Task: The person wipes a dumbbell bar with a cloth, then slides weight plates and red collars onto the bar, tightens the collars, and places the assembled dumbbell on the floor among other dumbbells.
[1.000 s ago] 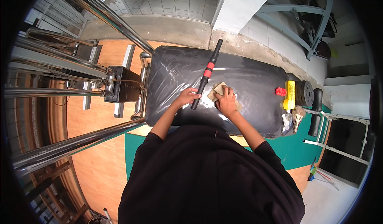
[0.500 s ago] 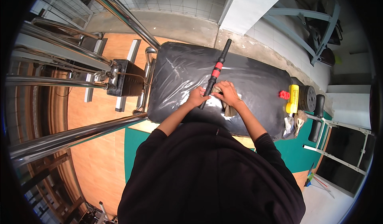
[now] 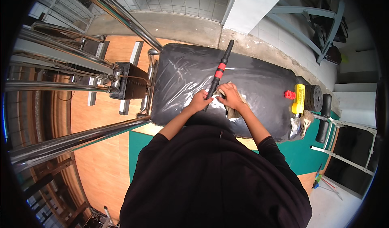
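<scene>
A black bar with red bands and ribbed grips slants over a bench covered in shiny black plastic. It looks like a dumbbell bar. My left hand is closed round its near end. Just right of it, my right hand is closed on a beige cloth, part of which hangs below the palm. The fingers of my right hand are close beside the bar; whether the cloth touches the bar is hidden.
At the bench's right end are small red star-shaped collars, a yellow bottle, a crumpled rag and black weight plates. Chrome posts and a dark weight stack stand on the left. A white metal frame is at the right.
Both hands stay almost in place, the left still on the bar and the right still on the cloth. The surroundings shift slightly as my head moves.
</scene>
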Available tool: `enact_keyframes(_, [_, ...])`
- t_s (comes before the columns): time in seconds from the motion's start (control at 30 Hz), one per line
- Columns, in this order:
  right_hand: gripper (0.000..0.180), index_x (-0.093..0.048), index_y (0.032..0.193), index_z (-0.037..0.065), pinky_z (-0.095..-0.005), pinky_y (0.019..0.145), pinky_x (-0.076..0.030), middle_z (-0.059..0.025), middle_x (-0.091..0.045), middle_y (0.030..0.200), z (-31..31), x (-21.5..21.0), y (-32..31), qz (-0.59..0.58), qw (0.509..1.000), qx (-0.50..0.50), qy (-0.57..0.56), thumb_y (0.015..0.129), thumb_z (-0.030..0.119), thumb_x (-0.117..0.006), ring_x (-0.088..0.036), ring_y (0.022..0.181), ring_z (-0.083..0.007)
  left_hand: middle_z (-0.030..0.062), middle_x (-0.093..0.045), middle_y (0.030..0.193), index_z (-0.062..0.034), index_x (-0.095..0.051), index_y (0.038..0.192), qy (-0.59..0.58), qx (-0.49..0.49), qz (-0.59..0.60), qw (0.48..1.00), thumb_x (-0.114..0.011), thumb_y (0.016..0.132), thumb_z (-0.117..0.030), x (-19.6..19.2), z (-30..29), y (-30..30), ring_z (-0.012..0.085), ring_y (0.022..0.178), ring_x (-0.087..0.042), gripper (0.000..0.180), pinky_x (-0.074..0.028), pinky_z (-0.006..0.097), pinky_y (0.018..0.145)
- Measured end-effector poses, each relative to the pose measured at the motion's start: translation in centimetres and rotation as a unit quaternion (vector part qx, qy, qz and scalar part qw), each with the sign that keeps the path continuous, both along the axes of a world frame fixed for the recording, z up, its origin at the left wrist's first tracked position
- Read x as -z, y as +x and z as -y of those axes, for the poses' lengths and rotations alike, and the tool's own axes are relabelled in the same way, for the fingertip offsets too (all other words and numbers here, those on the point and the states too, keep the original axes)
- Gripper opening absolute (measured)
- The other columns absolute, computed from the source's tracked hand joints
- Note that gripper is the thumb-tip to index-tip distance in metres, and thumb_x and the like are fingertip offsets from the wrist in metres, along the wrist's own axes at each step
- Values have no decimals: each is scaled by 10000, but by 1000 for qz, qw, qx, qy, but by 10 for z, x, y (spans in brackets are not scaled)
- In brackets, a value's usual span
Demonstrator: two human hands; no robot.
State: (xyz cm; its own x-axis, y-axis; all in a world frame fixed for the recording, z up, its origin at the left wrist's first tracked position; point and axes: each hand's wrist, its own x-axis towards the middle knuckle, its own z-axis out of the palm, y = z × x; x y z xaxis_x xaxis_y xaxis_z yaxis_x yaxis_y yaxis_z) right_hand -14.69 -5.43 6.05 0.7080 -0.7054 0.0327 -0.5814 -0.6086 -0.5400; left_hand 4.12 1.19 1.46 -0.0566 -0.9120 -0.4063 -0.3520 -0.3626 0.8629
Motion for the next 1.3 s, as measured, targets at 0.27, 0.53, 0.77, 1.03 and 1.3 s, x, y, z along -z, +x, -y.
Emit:
enact_keyframes(0.27, [183, -664, 902, 167, -361, 859, -331, -32, -560, 895, 1, 5, 2, -37, 999, 29, -6, 753, 269, -696, -500, 950, -225, 105, -613, 786, 15, -439, 970, 47, -41, -98, 993, -683, 813, -141, 0, -3, 3, 145, 565, -632, 330, -494, 279, 488])
enact_keyframes(0.53, [150, -670, 900, 173, -353, 877, -322, 3, -583, 924, -1, 9, 1, -21, 999, 17, -22, 765, 239, -676, -512, 952, -217, 109, -616, 769, 1, -402, 976, 81, -65, -174, 979, -677, 818, -124, 1, -3, 7, 138, 552, -618, 341, -476, 268, 463])
enact_keyframes(0.77, [165, -664, 928, 166, -361, 897, -319, -4, -599, 912, -5, 12, 6, -16, 998, 56, -32, 777, 231, -660, -519, 950, -216, 96, -606, 712, -4, -396, 942, 57, -55, -170, 982, -684, 804, -150, -2, -2, 7, 132, 512, -602, 351, -462, 270, 435])
enact_keyframes(1.03, [159, -679, 913, 152, -386, 956, -301, -5, -605, 886, -10, 13, 11, 2, 996, 82, -22, 757, 180, -660, -527, 956, -206, 98, -607, 699, -10, -385, 934, 69, -60, -192, 977, -684, 803, -149, -14, -2, 5, 136, 501, -600, 355, -472, 280, 421])
enact_keyframes(1.3, [137, -677, 864, 126, -371, 934, -312, -25, -616, 880, -12, 13, 12, 13, 996, 80, -33, 760, 212, -660, -538, 948, -221, 98, -610, 687, -8, -382, 943, 69, -58, -183, 979, -680, 807, -152, -15, -1, 2, 141, 497, -604, 358, -474, 283, 416])
